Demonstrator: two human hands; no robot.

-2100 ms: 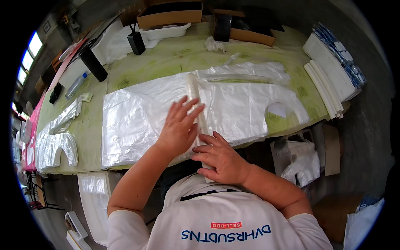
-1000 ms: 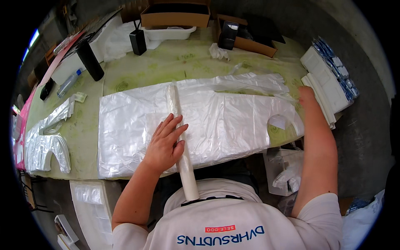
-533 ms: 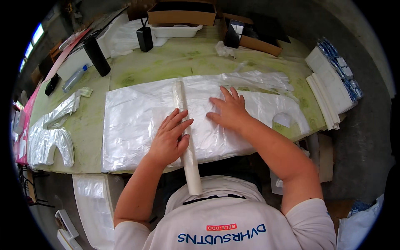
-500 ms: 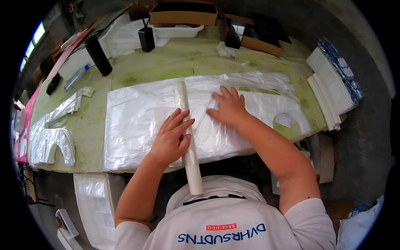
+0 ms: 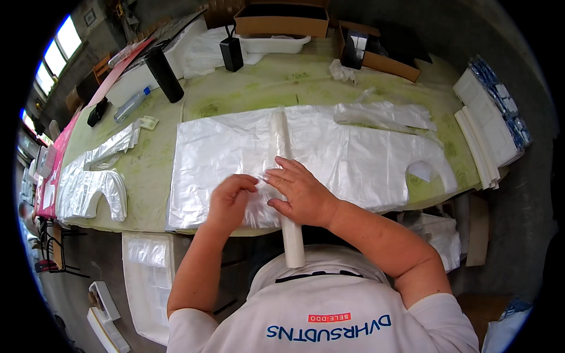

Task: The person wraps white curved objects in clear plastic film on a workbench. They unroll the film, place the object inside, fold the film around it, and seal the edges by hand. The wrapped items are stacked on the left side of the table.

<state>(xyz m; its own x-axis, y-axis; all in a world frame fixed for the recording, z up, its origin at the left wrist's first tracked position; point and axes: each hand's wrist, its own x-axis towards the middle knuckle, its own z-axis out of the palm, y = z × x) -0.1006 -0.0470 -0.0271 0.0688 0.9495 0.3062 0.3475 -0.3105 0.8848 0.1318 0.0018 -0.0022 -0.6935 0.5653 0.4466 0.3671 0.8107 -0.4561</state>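
Observation:
A stack of clear plastic film sheets (image 5: pixel 365 159) lies flat across the table, with a round cut-out at its right end. A long whitish roll (image 5: pixel 293 244) rests across the stack, its near end sticking out past the table edge toward me. My right hand (image 5: pixel 303 193) lies over the roll, fingers stretched out and pointing left. Just left of the roll, my left hand (image 5: pixel 231 200) is closed above the film, its fingertips pinched together close to the right hand's fingers. What the pinch holds, if anything, is too fine to make out.
Folded plastic pieces (image 5: pixel 94 188) lie at the left of the green patterned tablecloth (image 5: pixel 156 170). A bottle (image 5: pixel 132 105), a black cylinder (image 5: pixel 164 75), a black box (image 5: pixel 231 53) and open cartons (image 5: pixel 281 22) stand farther back. White rolls (image 5: pixel 475 147) and packs line the right edge.
My left hand has come off the roll and closed to its left. My right hand has moved left and nearer, from the film onto the roll. The whole view has shifted slightly.

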